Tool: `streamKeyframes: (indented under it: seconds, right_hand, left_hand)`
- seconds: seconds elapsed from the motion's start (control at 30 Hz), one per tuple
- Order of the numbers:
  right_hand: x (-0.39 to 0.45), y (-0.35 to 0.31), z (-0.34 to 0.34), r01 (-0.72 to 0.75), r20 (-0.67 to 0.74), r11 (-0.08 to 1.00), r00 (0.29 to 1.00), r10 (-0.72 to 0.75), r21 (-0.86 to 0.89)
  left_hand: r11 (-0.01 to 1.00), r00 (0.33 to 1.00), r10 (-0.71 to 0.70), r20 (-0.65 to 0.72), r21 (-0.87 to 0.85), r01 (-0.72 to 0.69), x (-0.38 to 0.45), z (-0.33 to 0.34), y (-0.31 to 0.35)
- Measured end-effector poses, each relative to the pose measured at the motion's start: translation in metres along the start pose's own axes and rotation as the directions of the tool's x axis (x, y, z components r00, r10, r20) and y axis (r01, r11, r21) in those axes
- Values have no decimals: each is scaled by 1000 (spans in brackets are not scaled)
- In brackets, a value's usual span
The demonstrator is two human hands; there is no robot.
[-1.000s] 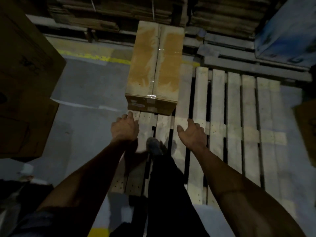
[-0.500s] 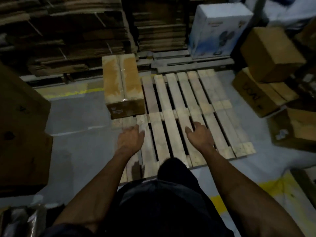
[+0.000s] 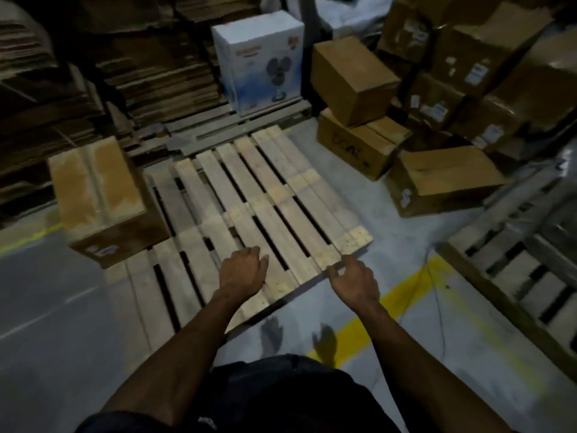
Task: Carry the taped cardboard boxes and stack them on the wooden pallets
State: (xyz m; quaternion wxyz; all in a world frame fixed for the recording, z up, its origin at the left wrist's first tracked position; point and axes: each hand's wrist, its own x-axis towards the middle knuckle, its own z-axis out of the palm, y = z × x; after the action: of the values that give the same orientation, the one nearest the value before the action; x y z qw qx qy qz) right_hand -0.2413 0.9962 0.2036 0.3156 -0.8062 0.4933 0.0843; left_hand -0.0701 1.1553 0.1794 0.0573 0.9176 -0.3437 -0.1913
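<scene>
Wooden pallet (image 3: 249,207): centre of floor. Taped cardboard box (image 3: 100,195): on the pallet's far-left corner. Stacks of flattened cardboard (image 3: 109,73): behind the box, far left. Second pallet (image 3: 237,123): directly behind the first, bearing the printed fan box (image 3: 259,60). Pile of cardboard boxes (image 3: 437,98): right of the pallet, far right. Open box (image 3: 443,179): nearest of that pile, on the floor. Third pallet (image 3: 524,264): near right. Floor line (image 3: 390,304): between the first and third pallets. Left hand (image 3: 242,273): over the first pallet's near edge. Right hand (image 3: 354,282): just past its near-right corner.
</scene>
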Motion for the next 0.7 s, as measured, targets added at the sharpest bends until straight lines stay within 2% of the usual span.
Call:
streamKeyframes:
  seconds: [0.17,0.33,0.57,0.7]
  right_hand:
    - [26,80,-68,-78,-38,996,996,79,37]
    - [61,127,-128,-124,-72,987,989,132,103]
    - [158,182,-190,-166,-115,978,977,180,125]
    - [241,195,-234,-176,-83,979,979,184,102]
  left_hand:
    - [992,992,123,1,29,-123,28,5,117]
    - [972,972,236,-18,-5,-237,66,3,210]
    - [956,955,289,69,39,-292,167,30,319]
    - [960,957,272,103,35,-276,242,29,379]
